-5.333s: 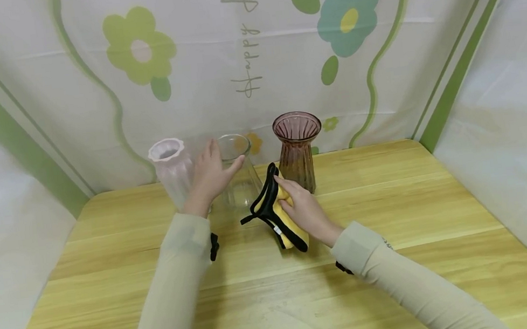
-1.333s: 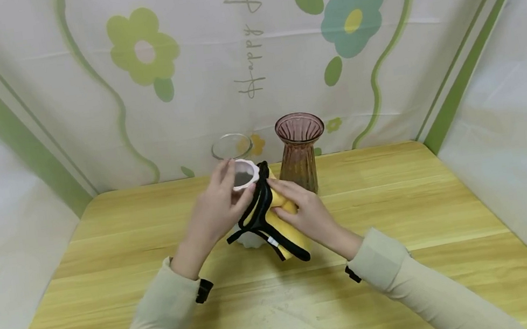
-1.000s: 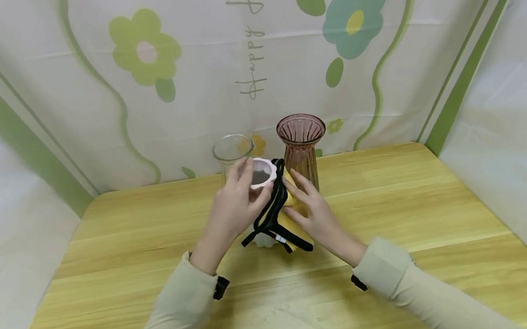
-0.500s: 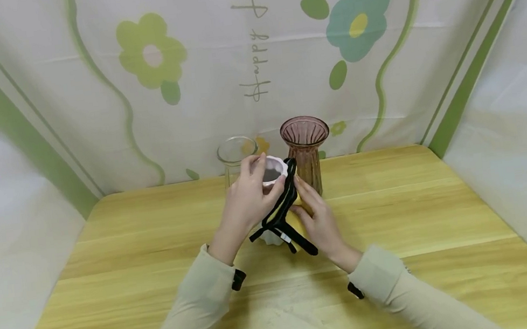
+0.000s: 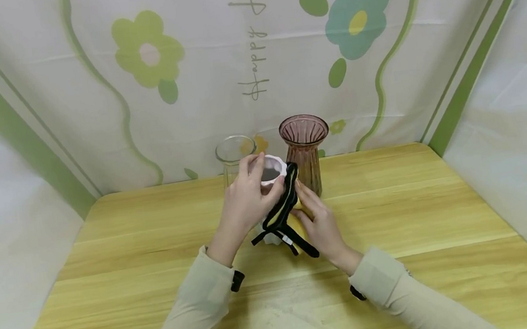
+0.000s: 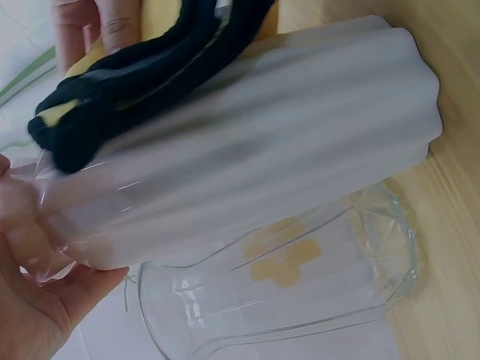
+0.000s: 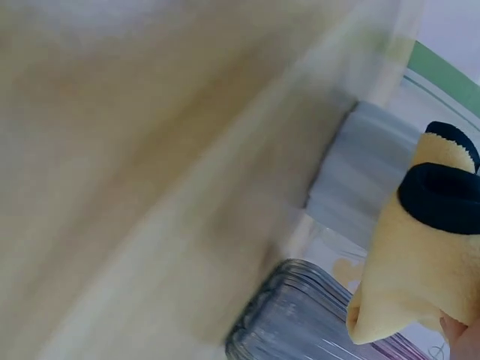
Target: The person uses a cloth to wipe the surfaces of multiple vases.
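Note:
My left hand [image 5: 247, 196] grips the scalloped rim of a fluted, pale pink-and-white vase [image 6: 262, 142], thumb on the near side. The vase stands on the wooden table in front of a clear glass vase [image 5: 229, 171]. In my right hand [image 5: 322, 228] is a folded yellow cloth with black edging [image 7: 405, 262], pinched between thumb and fingers. The cloth's black edge lies along the right side of the pale vase, hiding much of it in the head view. Just behind my right fingers is a ribbed purple-to-amber glass vase [image 5: 308, 154].
The wooden table [image 5: 124, 267] reaches back to a white curtain [image 5: 212, 56] printed with flowers and lettering. White cloth walls [image 5: 6, 177] rise along both sides. The clear and purple glass vases stand close together near the back edge.
My left hand, formerly by the clear vase, has taken the pale vase by its rim and brought it rightward to the cloth. In the last half second the cloth has shifted slightly.

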A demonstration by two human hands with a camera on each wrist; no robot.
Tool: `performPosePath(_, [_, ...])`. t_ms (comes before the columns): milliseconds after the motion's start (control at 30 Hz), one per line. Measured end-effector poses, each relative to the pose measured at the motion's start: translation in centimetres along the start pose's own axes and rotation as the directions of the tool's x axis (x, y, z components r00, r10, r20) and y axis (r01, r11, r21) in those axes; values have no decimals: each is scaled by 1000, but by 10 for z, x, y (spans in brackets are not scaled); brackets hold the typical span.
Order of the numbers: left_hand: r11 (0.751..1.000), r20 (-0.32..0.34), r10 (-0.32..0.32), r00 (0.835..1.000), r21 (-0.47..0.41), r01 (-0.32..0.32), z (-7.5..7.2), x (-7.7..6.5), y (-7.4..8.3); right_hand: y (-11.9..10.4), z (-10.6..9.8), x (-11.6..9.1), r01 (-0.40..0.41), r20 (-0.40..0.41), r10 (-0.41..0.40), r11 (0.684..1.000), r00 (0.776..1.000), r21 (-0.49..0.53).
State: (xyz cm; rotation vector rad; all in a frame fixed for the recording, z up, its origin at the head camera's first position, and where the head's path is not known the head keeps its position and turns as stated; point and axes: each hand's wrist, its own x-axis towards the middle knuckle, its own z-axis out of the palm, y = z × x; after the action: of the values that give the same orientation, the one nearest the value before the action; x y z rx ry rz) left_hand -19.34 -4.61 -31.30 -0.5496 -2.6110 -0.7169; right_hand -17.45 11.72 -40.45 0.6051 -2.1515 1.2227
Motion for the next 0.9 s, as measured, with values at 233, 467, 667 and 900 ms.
performPosePath(233, [1000, 11, 5, 1000, -4, -5, 0, 1, -1, 4, -1, -9, -85, 50, 85, 996, 995, -7])
performPosePath(467, [1000, -3, 25, 1000, 8, -25, 0, 0, -2, 11, -3, -12, -180, 160, 180, 984, 971, -18])
performPosePath(667, [1000, -7, 27, 1000, 7, -26, -1, -1, -3, 18, -4, -14, -261, 288, 278, 961, 916, -95])
performPosePath(900, [1000, -12, 20, 1000, 2, -20, 1, 0, -3, 24, -5, -14, -285, 360, 316, 948, 878, -138])
